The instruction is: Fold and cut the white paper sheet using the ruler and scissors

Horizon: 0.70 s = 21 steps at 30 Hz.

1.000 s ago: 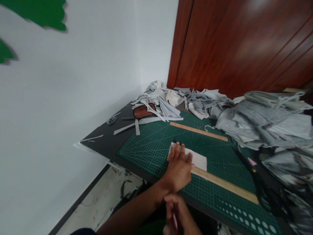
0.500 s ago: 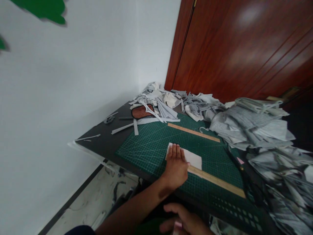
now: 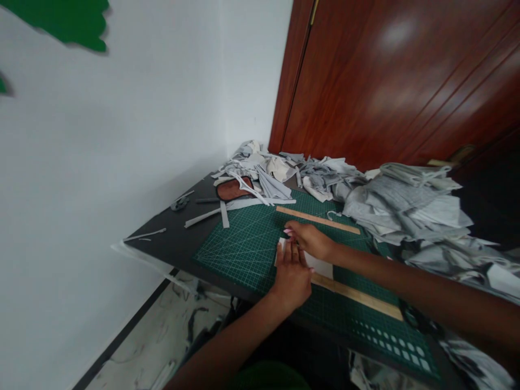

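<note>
The left hand (image 3: 291, 279) lies palm down on the white sheet (image 3: 323, 270), its fingers straight, side by side, pointing away from the body. Over the mat (image 3: 239, 249) the right forearm (image 3: 390, 275) slants in, and the right hand (image 3: 311, 241) curls its fingertips, pinching a pink bit (image 3: 287, 231) just beyond the left fingertips. Beside the left thumb runs the ruler (image 3: 361, 298).
</note>
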Each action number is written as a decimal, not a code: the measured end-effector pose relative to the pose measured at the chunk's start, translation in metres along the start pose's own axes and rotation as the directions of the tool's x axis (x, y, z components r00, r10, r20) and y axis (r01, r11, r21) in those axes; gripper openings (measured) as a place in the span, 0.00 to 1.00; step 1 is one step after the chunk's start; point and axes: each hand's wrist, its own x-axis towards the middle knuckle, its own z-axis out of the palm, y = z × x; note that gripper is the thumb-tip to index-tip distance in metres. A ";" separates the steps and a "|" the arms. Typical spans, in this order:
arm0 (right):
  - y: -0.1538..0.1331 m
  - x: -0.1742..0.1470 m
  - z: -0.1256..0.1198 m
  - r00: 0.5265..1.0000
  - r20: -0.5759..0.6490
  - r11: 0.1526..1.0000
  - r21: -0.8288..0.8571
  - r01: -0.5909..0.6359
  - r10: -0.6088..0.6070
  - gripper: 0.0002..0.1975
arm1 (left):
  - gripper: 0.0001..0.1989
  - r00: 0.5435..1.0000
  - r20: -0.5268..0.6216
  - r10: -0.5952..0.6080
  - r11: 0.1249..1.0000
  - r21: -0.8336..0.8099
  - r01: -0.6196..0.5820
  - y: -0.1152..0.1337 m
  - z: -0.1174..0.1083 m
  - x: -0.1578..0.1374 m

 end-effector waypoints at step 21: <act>0.007 0.007 -0.001 0.958 0.240 0.952 -0.223 0.212 -0.157 0.12 | 0.34 1.000 0.012 -0.017 1.000 -0.023 0.017 0.000 0.004 0.000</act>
